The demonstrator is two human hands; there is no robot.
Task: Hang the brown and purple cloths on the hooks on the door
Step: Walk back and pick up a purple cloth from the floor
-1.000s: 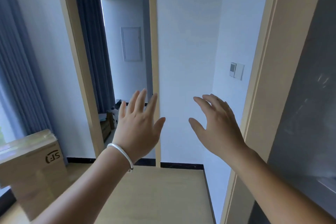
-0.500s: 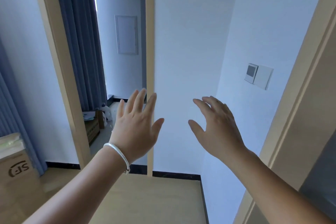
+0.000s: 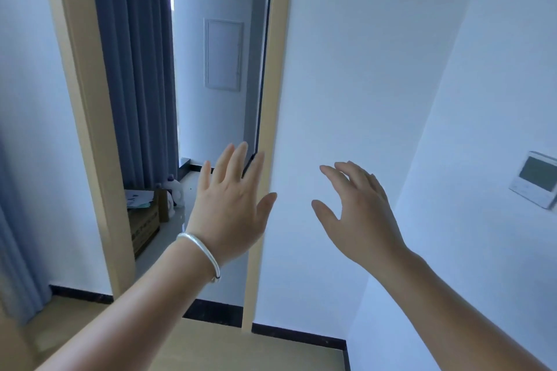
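My left hand (image 3: 230, 205), with a silver bangle on the wrist, is raised in front of me with fingers straight and spread, holding nothing. My right hand (image 3: 357, 214) is raised beside it, fingers relaxed and slightly bent, also holding nothing. Neither the brown cloth, the purple cloth, nor any hooks are in view. Ahead is an open doorway with a light wooden frame (image 3: 265, 117).
A blue curtain (image 3: 135, 69) hangs inside the doorway. Cardboard boxes (image 3: 144, 220) and white bottles (image 3: 174, 196) sit on the floor beyond it. White wall (image 3: 361, 69) ahead, a wall control panel (image 3: 535, 182) at right, wooden floor (image 3: 256, 349) below.
The view has moved closer to the doorway and swung right; the cardboard box at left and the door at right have left the view. Both hands stay raised and hold nothing.
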